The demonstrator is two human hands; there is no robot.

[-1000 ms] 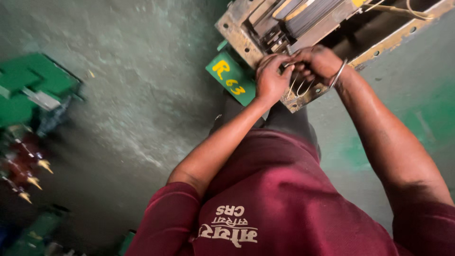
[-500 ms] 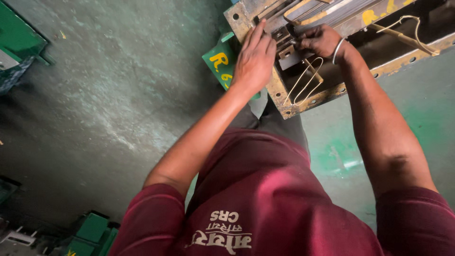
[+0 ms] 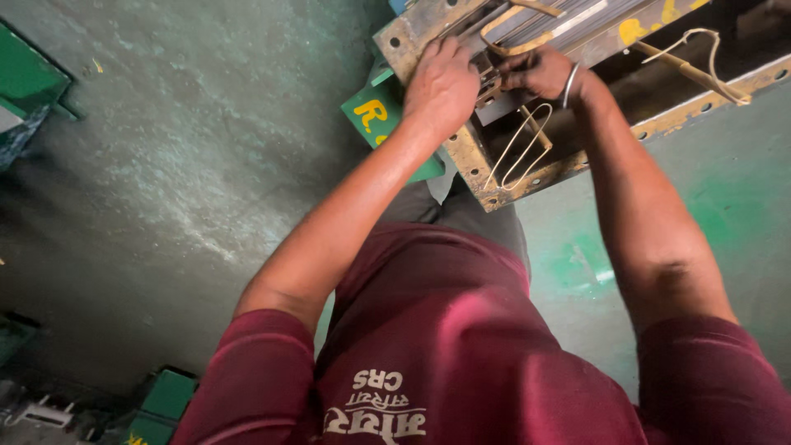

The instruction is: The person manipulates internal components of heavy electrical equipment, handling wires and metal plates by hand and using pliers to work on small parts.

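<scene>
Overhead, left hand (image 3: 443, 82) flat, fingers together, on rusty frame (image 3: 471, 163); right hand (image 3: 535, 72) pinching plates (image 3: 494, 92) (green-stained concrete floor (image 3: 165, 148)).

Single head-worn view, looking steeply down over the wearer's maroon shirt (image 3: 445, 363), close range, both forearms reaching away to the rusty metal frame (image 3: 474, 161) at upper frame, grey-green concrete floor (image 3: 165, 165) filling the left, no second view
</scene>
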